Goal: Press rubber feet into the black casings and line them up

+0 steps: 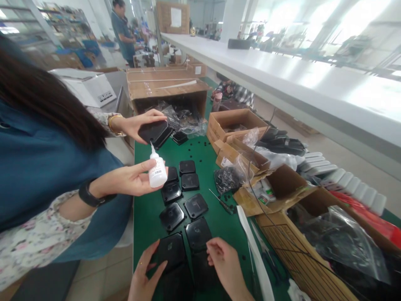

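Note:
Two columns of square black plastic covers lie on the green table. My left hand [146, 267] is at the near left cover [171, 250], thumb and forefinger apart at its left side; it does not grip it. My right hand [226, 264] has its fingertips pinched together by the corner of the cover [198, 234] in the right column; whatever they hold is too small or hidden. Beyond, a co-worker's one hand holds a stack of black covers [154, 133], the other a white nozzle bottle [158, 172] with its tip at the stack.
Right of the covers lie a screwdriver [222, 201], scissors [270, 258] and a white strip [255, 253]. Small black pieces [201, 160] are scattered further back. Open cardboard boxes [282, 238] line the right side, under a white shelf [282, 67]. The co-worker stands close on the left.

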### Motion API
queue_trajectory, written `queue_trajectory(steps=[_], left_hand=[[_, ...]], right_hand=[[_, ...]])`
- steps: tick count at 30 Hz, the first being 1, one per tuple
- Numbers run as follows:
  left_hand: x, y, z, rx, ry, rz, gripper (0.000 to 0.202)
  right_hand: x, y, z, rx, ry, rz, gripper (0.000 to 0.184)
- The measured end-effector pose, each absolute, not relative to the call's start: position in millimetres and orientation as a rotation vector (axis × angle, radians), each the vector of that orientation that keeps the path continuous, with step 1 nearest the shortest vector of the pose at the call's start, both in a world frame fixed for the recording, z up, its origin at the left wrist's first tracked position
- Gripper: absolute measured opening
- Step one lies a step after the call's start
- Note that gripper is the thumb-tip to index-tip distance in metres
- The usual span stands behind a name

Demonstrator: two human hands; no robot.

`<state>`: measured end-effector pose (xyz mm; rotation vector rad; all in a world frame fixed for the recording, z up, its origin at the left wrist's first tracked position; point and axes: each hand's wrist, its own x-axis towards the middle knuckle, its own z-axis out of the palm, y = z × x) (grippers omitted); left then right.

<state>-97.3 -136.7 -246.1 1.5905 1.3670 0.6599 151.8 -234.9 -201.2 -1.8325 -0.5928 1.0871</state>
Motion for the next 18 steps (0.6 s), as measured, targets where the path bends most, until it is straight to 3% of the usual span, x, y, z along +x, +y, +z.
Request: queue_trajectory(steps=[6, 10, 14, 18], left_hand=[[-107, -140, -250, 1.837, 1.661, 0.828, 0.036], [-100, -148, -256, 1.990, 1.675, 0.798, 0.029], [-84, -150, -242, 2.016, 1.655, 0.772, 0.023], [-73, -135, -229, 2.013, 1.644, 0.774, 0.034]], right_hand=[[242, -191, -188, -2.398, -1.053, 0.491, 0.037], [271, -143, -182, -2.764, -1.228, 0.477, 0.037], [282, -116, -188, -2.845, -1.237, 0.532, 0.033], [285, -111, -193, -2.859, -1.257, 0.529, 0.033]])
